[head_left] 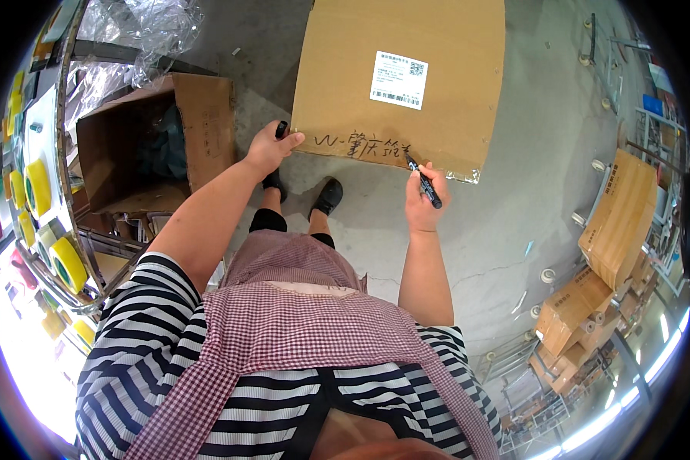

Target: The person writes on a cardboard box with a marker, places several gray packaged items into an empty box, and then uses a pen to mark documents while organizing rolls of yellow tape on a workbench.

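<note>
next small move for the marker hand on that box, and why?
Probably slide the right hand a little further right and keep writing: the black marker has its tip on the cardboard box at the end of the handwritten line, bare cardboard remains before the edge, and the left hand, holding the cap, steadies the box edge.

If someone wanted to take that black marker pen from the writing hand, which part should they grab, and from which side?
Probably the rear end of the black marker pen, coming from the person's right. The pen slants, its tip on the big cardboard box, its back end sticking out past the right hand. The fingers wrap the middle of the barrel, so only that rear end is free. The left hand steadies the box edge.
</note>
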`<state>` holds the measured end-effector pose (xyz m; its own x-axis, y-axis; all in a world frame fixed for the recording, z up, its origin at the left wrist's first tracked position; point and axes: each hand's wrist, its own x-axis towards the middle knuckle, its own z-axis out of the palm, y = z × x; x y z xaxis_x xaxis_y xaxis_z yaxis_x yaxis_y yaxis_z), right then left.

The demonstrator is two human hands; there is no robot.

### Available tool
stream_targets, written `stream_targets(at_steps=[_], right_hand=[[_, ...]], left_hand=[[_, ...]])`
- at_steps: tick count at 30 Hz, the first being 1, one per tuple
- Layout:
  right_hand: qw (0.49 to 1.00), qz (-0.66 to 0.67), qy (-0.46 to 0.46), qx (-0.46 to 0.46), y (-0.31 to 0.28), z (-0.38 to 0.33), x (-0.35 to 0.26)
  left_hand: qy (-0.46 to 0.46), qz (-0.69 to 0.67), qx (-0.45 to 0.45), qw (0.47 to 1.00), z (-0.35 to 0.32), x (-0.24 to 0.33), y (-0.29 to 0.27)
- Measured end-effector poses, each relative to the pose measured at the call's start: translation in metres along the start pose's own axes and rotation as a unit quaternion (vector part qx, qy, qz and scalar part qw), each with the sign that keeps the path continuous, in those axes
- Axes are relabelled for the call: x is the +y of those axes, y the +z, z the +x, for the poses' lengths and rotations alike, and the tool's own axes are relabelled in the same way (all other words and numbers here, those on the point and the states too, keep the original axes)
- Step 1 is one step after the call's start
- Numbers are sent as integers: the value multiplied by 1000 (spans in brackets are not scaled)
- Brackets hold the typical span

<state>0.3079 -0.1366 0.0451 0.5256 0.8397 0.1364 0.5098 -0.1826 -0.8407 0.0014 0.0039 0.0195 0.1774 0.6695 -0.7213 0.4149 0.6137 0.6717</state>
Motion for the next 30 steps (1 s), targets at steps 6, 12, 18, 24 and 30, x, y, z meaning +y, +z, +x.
stream_targets(at_steps=[6, 12, 18, 24, 30], right_hand=[[1000, 5, -7, -11, -2, -2, -2], [1000, 7, 14, 27, 0, -4, 1], [999, 13, 4, -32, -5, 1, -6], [1000, 20, 3, -6, -6, -5, -6], [995, 72, 57, 43, -11, -7, 7]], left_hand=[[2, 13, 8, 1000, -1, 1, 1], [7, 10, 3, 1000, 1, -2, 0], [24, -30, 22, 999, 1, -6, 2], [16, -8, 24, 1000, -3, 1, 3], [18, -20, 19, 999, 3, -8, 1]])
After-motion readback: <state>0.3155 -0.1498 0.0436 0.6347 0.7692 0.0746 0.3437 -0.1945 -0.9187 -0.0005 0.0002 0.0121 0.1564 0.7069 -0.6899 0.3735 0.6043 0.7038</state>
